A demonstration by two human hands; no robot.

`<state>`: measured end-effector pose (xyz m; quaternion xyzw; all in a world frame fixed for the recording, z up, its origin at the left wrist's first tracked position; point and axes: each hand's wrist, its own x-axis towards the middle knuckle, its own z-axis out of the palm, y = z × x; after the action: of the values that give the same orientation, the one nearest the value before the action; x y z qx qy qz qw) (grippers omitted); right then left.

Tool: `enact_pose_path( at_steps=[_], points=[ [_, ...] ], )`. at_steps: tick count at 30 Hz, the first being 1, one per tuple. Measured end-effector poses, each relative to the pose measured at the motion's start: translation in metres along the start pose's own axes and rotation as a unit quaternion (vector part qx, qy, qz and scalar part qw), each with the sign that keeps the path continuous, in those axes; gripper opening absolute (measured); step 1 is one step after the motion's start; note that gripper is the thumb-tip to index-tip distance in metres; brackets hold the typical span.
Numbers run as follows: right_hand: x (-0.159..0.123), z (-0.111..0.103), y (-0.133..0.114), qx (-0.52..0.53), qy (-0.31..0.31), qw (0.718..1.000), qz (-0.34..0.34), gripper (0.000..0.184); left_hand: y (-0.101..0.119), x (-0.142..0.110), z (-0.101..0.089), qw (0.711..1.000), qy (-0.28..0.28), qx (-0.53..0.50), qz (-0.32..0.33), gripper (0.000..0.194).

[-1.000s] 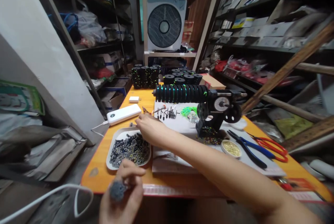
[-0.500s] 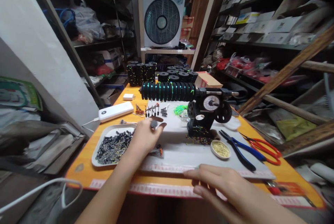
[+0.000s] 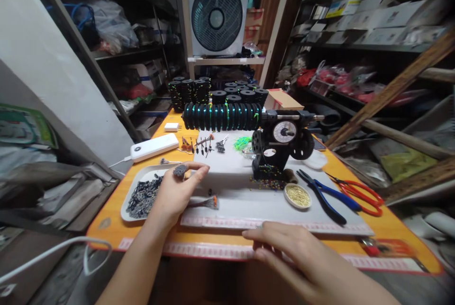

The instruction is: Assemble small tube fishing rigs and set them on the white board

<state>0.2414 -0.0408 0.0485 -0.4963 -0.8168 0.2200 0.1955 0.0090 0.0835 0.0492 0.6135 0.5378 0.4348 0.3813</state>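
Observation:
My left hand [image 3: 175, 190] is closed around a dark grey, bumpy-ended bundle [image 3: 180, 171], whose round end shows above the fingers; the rest is hidden in the palm. It hovers by the right side of a white tray [image 3: 125, 212] of small grey and black pieces [image 3: 140, 200]. Just right of that hand, an orange-tipped bundle of thin stems [image 3: 208, 202] lies on the white board [image 3: 245, 205]. My right hand [image 3: 289, 250] is at the board's front edge, fingers loosely stretched and thumb apart, with nothing visible in them.
A black winding machine [image 3: 272, 153] carries a ribbed black roll [image 3: 222, 116] across the board. To its front right are a dish of gold bits [image 3: 297, 196], blue-handled pliers [image 3: 325, 196] and red-handled scissors [image 3: 362, 196]. A white power bank [image 3: 154, 148] sits behind the tray.
My right arm has drawn back from the tray area to the front edge. My left hand rose forward over the board with its bundle, then shifted left towards the tray.

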Motion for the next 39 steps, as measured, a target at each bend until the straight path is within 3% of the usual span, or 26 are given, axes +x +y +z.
enact_pose_path(
  at_steps=[8,14,18,20,26,33,39],
  points=[
    [0.010,0.002,0.000,0.027,0.017,0.999,-0.021,0.022,-0.007,0.000,-0.010,0.990,-0.035,0.118,0.061,0.020],
    [0.060,0.015,0.003,-0.011,0.036,0.995,-0.093,0.029,-0.012,-0.012,-0.020,0.965,-0.131,0.209,0.088,0.018],
    [0.084,0.028,0.000,-0.040,0.035,0.994,-0.096,0.015,-0.010,-0.013,-0.022,0.956,-0.159,0.235,0.075,0.014],
    [0.085,0.030,-0.002,-0.048,0.026,0.993,-0.102,0.009,-0.009,-0.010,-0.025,0.954,-0.164,0.242,0.071,0.016],
    [0.072,0.028,-0.004,-0.042,0.008,0.993,-0.106,0.016,-0.009,-0.003,-0.032,0.942,-0.192,0.269,0.063,0.014],
    [0.075,0.027,-0.002,-0.025,-0.016,0.996,-0.089,0.010,-0.010,-0.013,-0.031,0.927,-0.192,0.319,0.043,0.025],
    [0.074,0.026,-0.001,-0.020,-0.018,0.995,-0.092,0.010,-0.011,-0.020,-0.029,0.925,-0.191,0.326,0.047,0.019]
  ],
)
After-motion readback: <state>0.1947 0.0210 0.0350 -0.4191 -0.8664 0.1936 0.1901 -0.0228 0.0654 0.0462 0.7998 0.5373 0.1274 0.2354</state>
